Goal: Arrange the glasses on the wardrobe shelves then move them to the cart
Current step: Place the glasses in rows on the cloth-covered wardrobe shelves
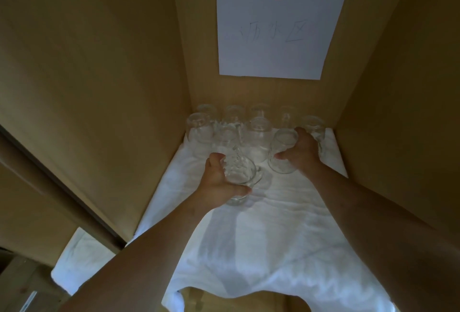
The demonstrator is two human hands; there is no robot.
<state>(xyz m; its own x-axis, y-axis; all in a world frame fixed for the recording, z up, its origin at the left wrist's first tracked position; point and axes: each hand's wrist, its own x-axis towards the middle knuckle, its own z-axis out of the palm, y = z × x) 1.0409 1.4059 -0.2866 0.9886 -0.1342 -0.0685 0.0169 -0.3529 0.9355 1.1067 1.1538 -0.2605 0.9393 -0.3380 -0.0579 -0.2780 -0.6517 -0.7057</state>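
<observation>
Arranging step: left hand [219,179] grip closed round glass mug [240,177], right hand [302,151] grip round tumbler [283,152], mid-shelf [273,224]. Next: seat both beside back-edge glasses [258,122].

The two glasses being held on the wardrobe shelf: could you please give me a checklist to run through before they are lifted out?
1. Left hand grips the near glass: ok.
2. Right hand grips the glass beside it: ok.
3. Held glasses clear of the back rows of glasses: cannot tell.
4. White cloth lies flat under them: not ok, wrinkled.
5. Cart ready: cannot tell, out of view.
</observation>
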